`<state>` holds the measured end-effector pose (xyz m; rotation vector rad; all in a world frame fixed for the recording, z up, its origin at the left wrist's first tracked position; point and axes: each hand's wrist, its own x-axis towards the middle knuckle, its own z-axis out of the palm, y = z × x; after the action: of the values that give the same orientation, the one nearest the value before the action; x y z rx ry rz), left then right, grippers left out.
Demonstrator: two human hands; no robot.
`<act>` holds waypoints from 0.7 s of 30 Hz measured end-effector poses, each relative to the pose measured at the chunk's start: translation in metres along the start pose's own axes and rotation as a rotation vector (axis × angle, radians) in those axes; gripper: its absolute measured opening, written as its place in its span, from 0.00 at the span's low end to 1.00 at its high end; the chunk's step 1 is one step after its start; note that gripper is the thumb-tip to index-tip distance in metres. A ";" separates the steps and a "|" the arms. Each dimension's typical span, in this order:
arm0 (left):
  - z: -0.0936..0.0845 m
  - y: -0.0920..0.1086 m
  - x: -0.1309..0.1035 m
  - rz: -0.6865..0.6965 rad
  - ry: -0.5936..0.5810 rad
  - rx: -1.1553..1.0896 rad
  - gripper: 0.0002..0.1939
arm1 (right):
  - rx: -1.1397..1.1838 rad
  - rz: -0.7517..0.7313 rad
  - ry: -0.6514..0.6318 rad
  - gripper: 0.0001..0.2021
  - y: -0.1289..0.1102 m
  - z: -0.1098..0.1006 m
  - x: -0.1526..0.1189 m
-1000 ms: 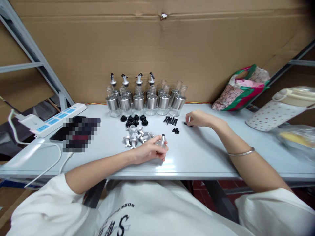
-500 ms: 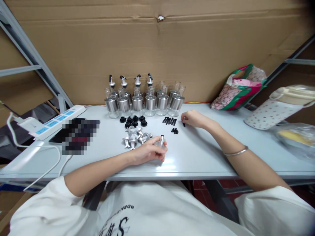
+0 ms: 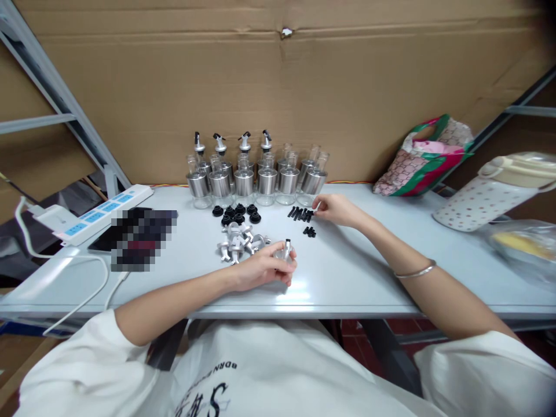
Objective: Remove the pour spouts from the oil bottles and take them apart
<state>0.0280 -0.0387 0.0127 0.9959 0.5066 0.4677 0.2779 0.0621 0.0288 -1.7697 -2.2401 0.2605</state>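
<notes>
My left hand (image 3: 264, 267) is closed around a silver pourer spout (image 3: 287, 250), its black tip pointing up. My right hand (image 3: 332, 209) is farther back, at the right end of a row of small black sticks (image 3: 300, 214). Its fingertips pinch a black stick at that end; they partly hide it. In front of the row is a small cluster of short black pieces (image 3: 310, 232). Beside my left hand is a heap of silver pourer spouts (image 3: 237, 242). Behind that heap are several black stoppers (image 3: 238, 215).
Glass bottles with metal sleeves (image 3: 267, 180) stand along the cardboard wall; several at the back wear pourers. To the left are a power strip (image 3: 108, 211) and a blurred dark device (image 3: 139, 243). A bag (image 3: 423, 156), a dotted flask (image 3: 482, 194) and a plastic-wrapped bowl (image 3: 521, 246) are at the right.
My right hand has moved slightly left, from beside the row of black sticks to its right end. My left hand still holds the pourer spout in the same place.
</notes>
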 end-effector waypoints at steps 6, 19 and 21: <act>0.001 0.000 0.000 -0.002 0.008 -0.003 0.15 | 0.101 0.064 -0.049 0.10 -0.004 0.010 0.000; 0.001 0.001 -0.001 0.000 0.002 0.005 0.15 | 0.024 -0.440 0.008 0.14 0.015 0.011 0.002; 0.001 0.000 0.000 0.000 0.002 0.007 0.15 | 0.025 -0.435 0.001 0.14 0.017 0.014 0.003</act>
<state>0.0281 -0.0394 0.0134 1.0027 0.5101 0.4669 0.2882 0.0695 0.0104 -1.2232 -2.5306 0.1935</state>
